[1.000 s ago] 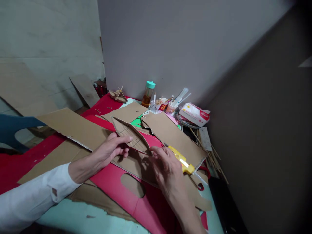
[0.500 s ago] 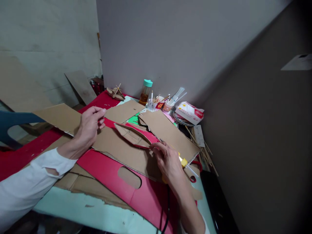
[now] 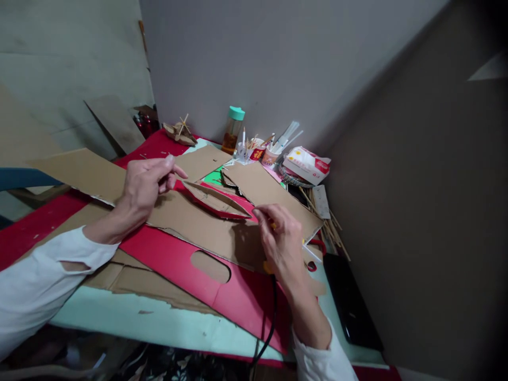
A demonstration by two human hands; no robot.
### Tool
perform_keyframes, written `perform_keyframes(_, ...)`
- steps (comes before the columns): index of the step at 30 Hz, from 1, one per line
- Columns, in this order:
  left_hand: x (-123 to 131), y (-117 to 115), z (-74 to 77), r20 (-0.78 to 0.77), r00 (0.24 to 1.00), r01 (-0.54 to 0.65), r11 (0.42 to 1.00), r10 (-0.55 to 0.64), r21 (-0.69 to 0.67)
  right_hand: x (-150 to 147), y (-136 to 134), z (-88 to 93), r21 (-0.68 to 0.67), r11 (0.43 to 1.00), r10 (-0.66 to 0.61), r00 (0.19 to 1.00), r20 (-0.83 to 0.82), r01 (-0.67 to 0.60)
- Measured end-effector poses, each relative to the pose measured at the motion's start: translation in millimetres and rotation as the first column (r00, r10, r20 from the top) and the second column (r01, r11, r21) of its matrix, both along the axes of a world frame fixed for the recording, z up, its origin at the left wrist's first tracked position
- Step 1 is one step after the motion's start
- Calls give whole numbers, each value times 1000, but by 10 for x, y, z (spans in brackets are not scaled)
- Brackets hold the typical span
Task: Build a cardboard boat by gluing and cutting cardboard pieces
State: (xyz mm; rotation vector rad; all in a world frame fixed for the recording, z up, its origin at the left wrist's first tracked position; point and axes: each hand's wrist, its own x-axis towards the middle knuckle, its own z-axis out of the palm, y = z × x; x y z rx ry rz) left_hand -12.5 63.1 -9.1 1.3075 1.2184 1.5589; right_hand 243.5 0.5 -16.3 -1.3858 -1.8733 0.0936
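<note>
A pointed, boat-shaped cardboard piece (image 3: 214, 200) with a red underside lies on a long brown cardboard sheet (image 3: 190, 225). My left hand (image 3: 148, 182) hovers just left of its near tip, thumb and fingers pinched together; what they hold, if anything, is too small to see. My right hand (image 3: 282, 239) is closed at the piece's right tip. It wraps a yellow glue gun (image 3: 268, 267) that is mostly hidden under the palm. The gun's black cord (image 3: 272, 317) runs down off the table edge.
Red card with an oval cut-out (image 3: 210, 266) lies under the sheet. At the back stand a teal-capped bottle (image 3: 232, 129), cups of pens (image 3: 273, 153), a tissue pack (image 3: 306, 164) and a small cardboard model (image 3: 180, 132). Bamboo sticks (image 3: 331, 225), red-handled scissors (image 3: 313, 264) and a black slab (image 3: 349, 309) lie right.
My left hand let go of the boat-shaped piece, drew back left and returned beside its tip in a pinch. My right hand closed over the glue gun. The piece now lies flat.
</note>
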Motion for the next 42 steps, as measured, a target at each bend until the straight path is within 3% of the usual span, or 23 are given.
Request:
perform_keyframes(3, 53, -43, -8, -83, 996, 33, 999, -30, 35, 15, 18, 0, 48, 999, -21, 999, 34, 19)
perform_keyframes(6, 107, -109, -13, -192, 980, 59, 996, -45, 69, -2, 75, -52, 59, 996, 55, 990, 132, -63)
perform_keyframes(12, 209, -218, -56, -375, 927, 69, 987, -10, 143, -101, 180, -191, -49, 980, 198, 921, 334, -193)
perform_keyframes(16, 195, -188, -77, -449, 893, 86, 967, 32, 239, -63, 189, -156, -76, 982, 189, 927, 325, -173)
perform_keyframes(19, 128, -141, -3, -467, 879, 47, 954, 101, 295, 9, 148, -48, -97, 970, 240, 930, 280, -221)
perform_keyframes(21, 73, -118, 72, -499, 866, 91, 980, 8, 174, 44, 98, 44, -115, 953, 300, 922, 247, -279)
perform_keyframes(23, 25, -108, 130, -520, 826, 231, 972, -219, -43, 59, 39, 136, -136, 930, 365, 908, 205, -343)
perform_keyframes(25, -11, -109, 152, -479, 729, 419, 872, -489, -253, 60, -15, 210, -155, 904, 421, 894, 152, -399)
perform_keyframes(27, -27, -114, 138, -439, 609, 553, 750, -661, -363, 50, -57, 257, -160, 884, 459, 881, 115, -440)
perform_keyframes(28, -28, -118, 121, -439, 559, 588, 710, -703, -387, 43, -72, 269, -153, 876, 474, 874, 104, -457)
perform_keyframes(30, -8, -130, 83, -458, 525, 604, 693, -717, -393, 23, -93, 275, -105, 869, 492, 868, 70, -484)
perform_keyframes(32, 36, -162, 55, -378, 573, 607, 686, -727, -401, -3, -105, 266, 1, 884, 467, 884, -36, -467)
perform_keyframes(34, 97, -223, 50, -144, 655, 631, 642, -742, -435, -30, -109, 250, 91, 933, 359, 905, -230, -347)
perform_keyframes(36, 158, -307, 62, 146, 692, 677, 566, -707, -470, -56, -110, 228, 62, 971, 236, 876, -420, -231)
perform_keyframes(37, 184, -350, 69, 248, 708, 685, 560, -661, -466, -71, -112, 215, 1, 974, 198, 854, -481, -226)
perform_keyframes(40, 234, -445, 73, 446, 685, 729, 549, -577, -409, -136, -131, 171, -183, 914, 221, 821, -526, -363)
perform_keyframes(42, 254, -469, 56, 521, 642, 761, 548, -563, -346, -197, -162, 152, -234, 866, 278, 814, -511, -442)
